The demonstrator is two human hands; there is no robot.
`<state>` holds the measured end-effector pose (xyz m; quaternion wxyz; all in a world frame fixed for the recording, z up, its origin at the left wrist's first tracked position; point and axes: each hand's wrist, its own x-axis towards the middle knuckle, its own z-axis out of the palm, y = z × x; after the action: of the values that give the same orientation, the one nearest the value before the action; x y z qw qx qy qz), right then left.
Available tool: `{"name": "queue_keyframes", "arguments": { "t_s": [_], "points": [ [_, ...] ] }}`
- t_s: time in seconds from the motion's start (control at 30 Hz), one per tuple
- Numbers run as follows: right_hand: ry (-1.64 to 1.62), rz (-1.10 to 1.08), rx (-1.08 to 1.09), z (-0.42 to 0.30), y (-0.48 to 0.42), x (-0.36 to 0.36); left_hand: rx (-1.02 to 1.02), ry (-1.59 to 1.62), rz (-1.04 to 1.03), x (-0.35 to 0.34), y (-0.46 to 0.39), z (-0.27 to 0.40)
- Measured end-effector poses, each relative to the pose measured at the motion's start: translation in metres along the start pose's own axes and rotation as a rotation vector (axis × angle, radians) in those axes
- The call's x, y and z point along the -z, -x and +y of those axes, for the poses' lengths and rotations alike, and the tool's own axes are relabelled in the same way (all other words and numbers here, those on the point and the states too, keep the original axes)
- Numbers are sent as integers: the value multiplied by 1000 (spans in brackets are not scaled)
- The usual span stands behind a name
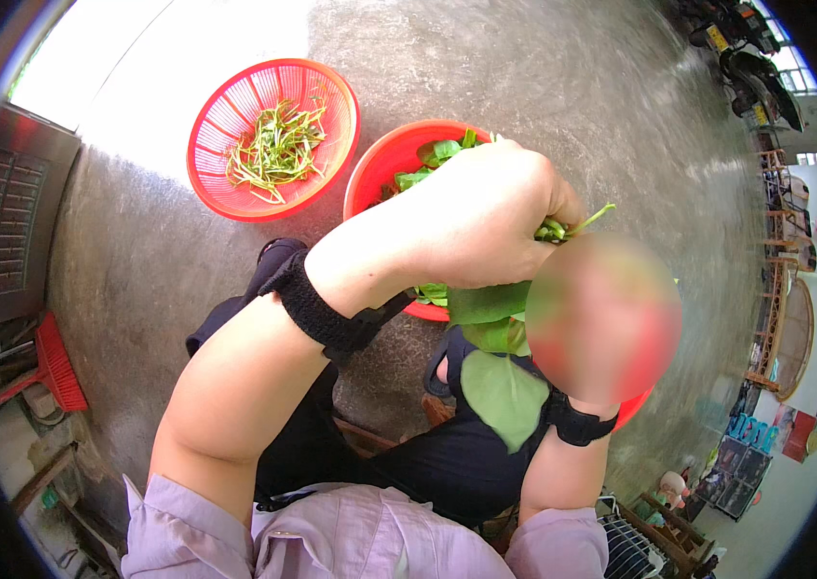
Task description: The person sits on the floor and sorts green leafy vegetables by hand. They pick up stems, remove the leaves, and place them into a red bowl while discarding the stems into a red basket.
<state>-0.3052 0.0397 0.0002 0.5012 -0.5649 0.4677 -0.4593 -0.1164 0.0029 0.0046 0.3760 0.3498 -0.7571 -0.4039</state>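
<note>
My left hand (499,210) reaches across the middle with its fingers closed around leafy green stems (552,230). Large green leaves (506,398) hang below it, over my right thigh. Close beside it, on the right, is my right hand (604,318); a blurred patch hides its fingers and whatever they hold. A red plastic basin (372,163) with green leaves (445,150) in it sits partly under my left hand and forearm. Another red container (633,409) shows behind my right wrist, mostly hidden. To the left, a red plastic colander (206,170) holds a pile of thin green stems (278,148).
The basin and colander stand on a grey concrete floor (408,65). A red broom (57,369) leans at the left, below a dark door (10,217). Motorcycles (756,79) are at the upper right, a wire rack (629,543) at the lower right. My feet are beside the basin.
</note>
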Motion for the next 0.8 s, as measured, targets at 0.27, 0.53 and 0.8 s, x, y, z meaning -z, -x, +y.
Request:
{"name": "queue_keyframes", "arguments": {
  "t_s": [0.27, 0.53, 0.8],
  "points": [
    [-60, -2, -12, 5, -3, -2, 14, -49, -106, -3, 0, -1],
    [174, 77, 80, 8, 0, 0, 315, 258, 255, -7, -1, -5],
    [-262, 188, 267, 8, -16, 25, 417, 902, 290, 42, 8, -31]
  ]
}}
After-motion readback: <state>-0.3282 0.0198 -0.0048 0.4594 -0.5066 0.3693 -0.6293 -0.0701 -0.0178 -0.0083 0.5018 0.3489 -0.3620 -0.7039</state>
